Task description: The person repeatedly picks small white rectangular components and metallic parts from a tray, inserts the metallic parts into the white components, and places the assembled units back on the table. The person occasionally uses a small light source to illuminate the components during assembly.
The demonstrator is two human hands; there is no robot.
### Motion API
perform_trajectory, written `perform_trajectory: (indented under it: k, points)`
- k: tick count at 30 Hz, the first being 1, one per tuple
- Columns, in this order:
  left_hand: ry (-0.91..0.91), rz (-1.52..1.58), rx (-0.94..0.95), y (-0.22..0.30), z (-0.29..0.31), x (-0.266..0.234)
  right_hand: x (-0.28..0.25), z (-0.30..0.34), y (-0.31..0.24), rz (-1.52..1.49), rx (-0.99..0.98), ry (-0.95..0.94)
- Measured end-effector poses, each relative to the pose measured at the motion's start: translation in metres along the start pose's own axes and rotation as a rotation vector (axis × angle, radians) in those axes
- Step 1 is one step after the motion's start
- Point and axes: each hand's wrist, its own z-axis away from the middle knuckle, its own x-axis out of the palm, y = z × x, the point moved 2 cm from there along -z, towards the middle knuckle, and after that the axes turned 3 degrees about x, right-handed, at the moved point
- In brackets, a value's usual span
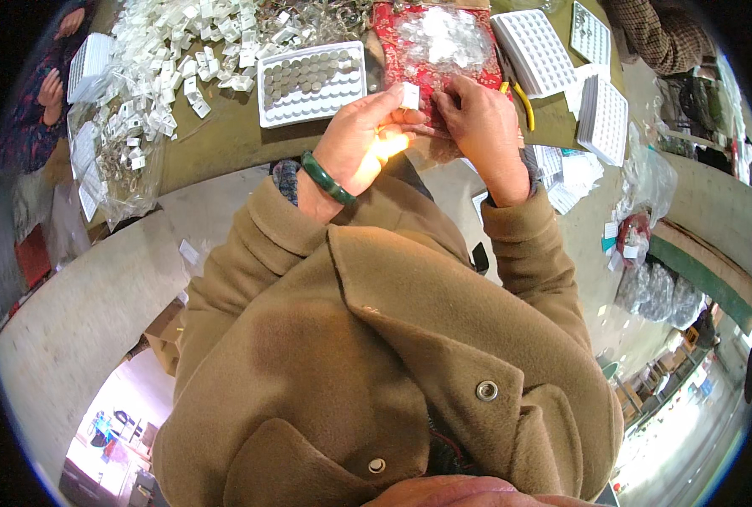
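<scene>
Between the thumb and fingers of my left hand (pixel 352 145) is a small white card (pixel 409 95). A dark green bangle (pixel 326 178) circles that wrist, and bright light falls on the palm. My right hand (pixel 485 127) is just to the right, its fingers bent over the near part of a red patterned cloth (pixel 387 42). Whatever its fingertips grip, if anything, is too small to make out. Beyond both hands, a heap of small clear plastic bags (pixel 446 40) lies on the cloth. Left of them sits a white tray (pixel 288 118) with rows of round grey pieces.
Many small white cards (pixel 198 42) are heaped at the far left. Yellow-handled pliers (pixel 524 106) lie right of my right hand. White dimpled trays (pixel 534 52) and another stack of trays (pixel 604 118) stand farther right. Another person's hands (pixel 51 95) show at the left edge; a checked sleeve (pixel 663 34) appears top right.
</scene>
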Motion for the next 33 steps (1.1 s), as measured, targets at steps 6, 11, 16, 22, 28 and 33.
perform_trajectory:
  k: [6, 11, 16, 22, 28, 33]
  points:
    - [0.062, -0.017, -0.025, -0.002, 0.001, -0.003, -0.001, -0.002, -0.002, -0.023, 0.045, 0.051]
    - [0.045, 0.000, -0.040, -0.003, 0.000, 0.000, -0.006, 0.006, 0.004, -0.194, 0.101, 0.006]
    - [0.012, -0.004, -0.037, -0.004, -0.002, 0.002, 0.000, 0.012, -0.001, -0.128, 0.041, 0.056]
    - [0.019, 0.019, -0.062, -0.001, -0.003, -0.002, -0.003, 0.013, 0.008, -0.322, 0.180, 0.028]
    - [0.012, 0.062, -0.055, -0.006, -0.003, 0.004, -0.007, 0.023, 0.006, -1.375, 0.493, -0.169]
    - [-0.016, 0.037, -0.069, -0.001, 0.006, 0.007, -0.010, 0.027, -0.006, -1.534, 0.548, -0.231]
